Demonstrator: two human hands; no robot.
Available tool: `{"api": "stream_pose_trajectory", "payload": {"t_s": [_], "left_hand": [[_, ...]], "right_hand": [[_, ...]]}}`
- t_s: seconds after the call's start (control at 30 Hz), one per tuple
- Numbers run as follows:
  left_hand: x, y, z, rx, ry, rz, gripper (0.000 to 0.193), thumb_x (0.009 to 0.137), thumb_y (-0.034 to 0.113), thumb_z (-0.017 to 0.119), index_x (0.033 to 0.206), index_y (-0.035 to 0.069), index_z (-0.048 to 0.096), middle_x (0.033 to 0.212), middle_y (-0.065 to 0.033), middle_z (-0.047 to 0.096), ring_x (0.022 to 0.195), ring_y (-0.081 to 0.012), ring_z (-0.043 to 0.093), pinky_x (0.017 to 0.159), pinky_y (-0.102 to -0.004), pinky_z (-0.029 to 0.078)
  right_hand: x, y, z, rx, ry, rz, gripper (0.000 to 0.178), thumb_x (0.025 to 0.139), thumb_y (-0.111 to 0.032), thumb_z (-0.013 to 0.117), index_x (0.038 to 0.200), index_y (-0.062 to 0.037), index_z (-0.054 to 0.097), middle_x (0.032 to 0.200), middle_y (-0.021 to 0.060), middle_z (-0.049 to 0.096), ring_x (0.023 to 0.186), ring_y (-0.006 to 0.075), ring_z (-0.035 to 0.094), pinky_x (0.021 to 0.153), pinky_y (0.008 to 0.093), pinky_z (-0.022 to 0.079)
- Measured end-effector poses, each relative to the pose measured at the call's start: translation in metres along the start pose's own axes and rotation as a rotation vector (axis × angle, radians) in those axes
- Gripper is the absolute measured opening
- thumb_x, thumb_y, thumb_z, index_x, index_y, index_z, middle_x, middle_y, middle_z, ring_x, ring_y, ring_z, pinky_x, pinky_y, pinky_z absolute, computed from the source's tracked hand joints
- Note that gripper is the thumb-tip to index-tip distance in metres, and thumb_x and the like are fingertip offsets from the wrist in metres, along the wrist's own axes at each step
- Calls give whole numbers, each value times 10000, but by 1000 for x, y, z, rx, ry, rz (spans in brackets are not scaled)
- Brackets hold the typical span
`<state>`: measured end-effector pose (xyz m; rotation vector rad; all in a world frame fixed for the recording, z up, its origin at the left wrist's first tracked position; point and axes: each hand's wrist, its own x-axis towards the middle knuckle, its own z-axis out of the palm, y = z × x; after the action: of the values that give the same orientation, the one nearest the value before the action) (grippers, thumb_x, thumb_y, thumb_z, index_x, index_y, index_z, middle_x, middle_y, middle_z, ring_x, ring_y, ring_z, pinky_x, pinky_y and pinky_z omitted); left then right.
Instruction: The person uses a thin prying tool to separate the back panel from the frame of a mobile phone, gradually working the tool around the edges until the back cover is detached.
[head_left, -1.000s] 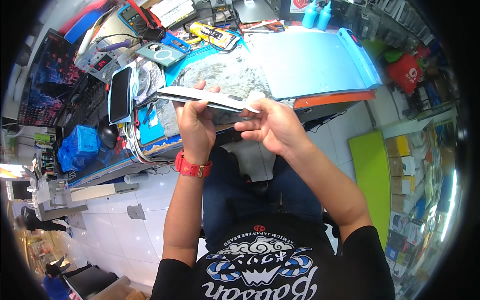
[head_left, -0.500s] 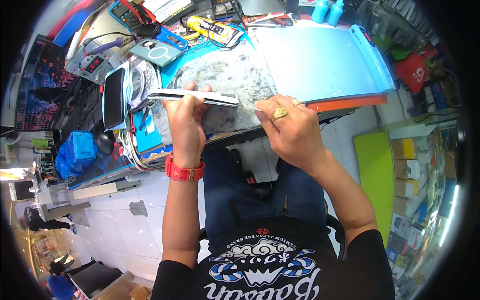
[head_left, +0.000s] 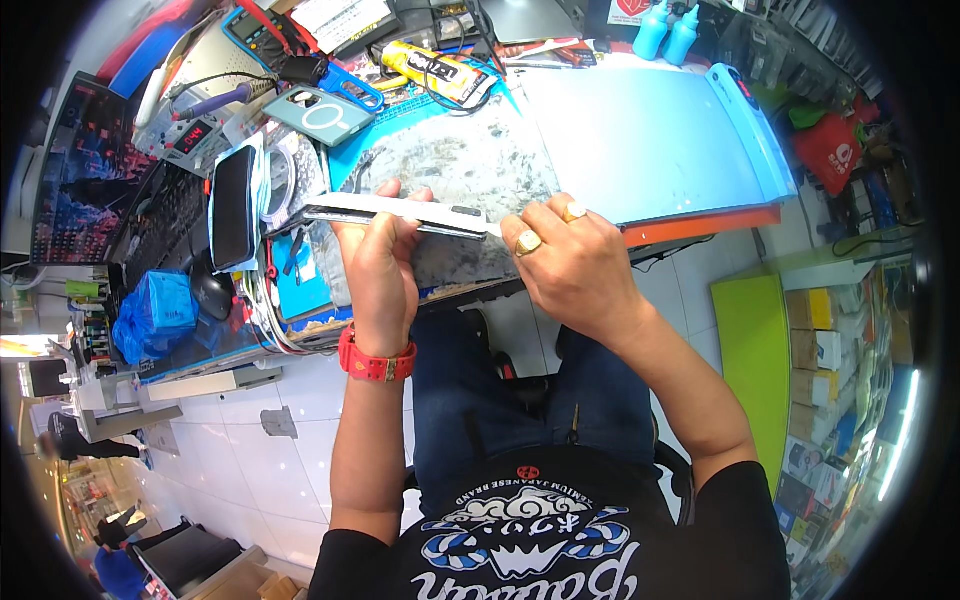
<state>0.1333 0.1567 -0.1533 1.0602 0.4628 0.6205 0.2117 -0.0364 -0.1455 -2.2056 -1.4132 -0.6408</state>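
gripping a thin white-edged phone [head_left: 400, 212] edge-on, left hand [head_left: 382, 265] clamped around it, right hand [head_left: 570, 265] pinching its end over the worn grey mat [head_left: 470, 160]

White tiled floor [head_left: 250, 460], cluttered workbench [head_left: 640, 130], perhaps shelving [head_left: 830, 360] right

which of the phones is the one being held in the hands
The thin white phone, held edge-on between the left hand and right hand. The black-screened phone stands untouched at the left.

hands 2 [head_left: 385, 265] [head_left: 570, 265] | phones 2 [head_left: 400, 210] [head_left: 232, 193] | blue bottles 2 [head_left: 652, 30] [head_left: 685, 32] | rings 2 [head_left: 527, 243] [head_left: 573, 211] | mouse 1 [head_left: 208, 290]
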Motion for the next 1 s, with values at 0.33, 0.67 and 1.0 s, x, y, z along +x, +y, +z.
{"api": "stream_pose_trajectory", "payload": {"t_s": [0.33, 0.67, 1.0], "left_hand": [[-2, -2, -3, -4, -54, -18, 577, 888, -35, 510, 1404, 21, 258, 1420, -222, 453, 1198, -301, 648, 923, -340, 523], [-5, -1, 2, 67, -23, 22, 479, 899, -1, 506, 1349, -21, 345, 1400, -222, 505, 1208, -352, 644, 946, -404, 551], [-6, 7, 14, 58, 32, -54, 582, 843, -59, 527, 1385, -65, 314, 1411, -236, 478, 1240, -324, 618, 1000, -386, 519]], "right_hand": [[6, 5, 10, -25, -17, -49, 82, 841, -128, 610, 901, -78, 635, 813, 42, 573, 764, 216, 614, 635, 341, 492], [7, 7, 11, 48, 4, -57, 187, 809, -72, 610, 993, -48, 627, 805, 52, 551, 749, 229, 587, 640, 362, 491], [10, 13, 22, 115, 36, -86, 159, 808, -95, 613, 949, -24, 596, 795, 78, 541, 749, 249, 602, 682, 373, 520]]}}
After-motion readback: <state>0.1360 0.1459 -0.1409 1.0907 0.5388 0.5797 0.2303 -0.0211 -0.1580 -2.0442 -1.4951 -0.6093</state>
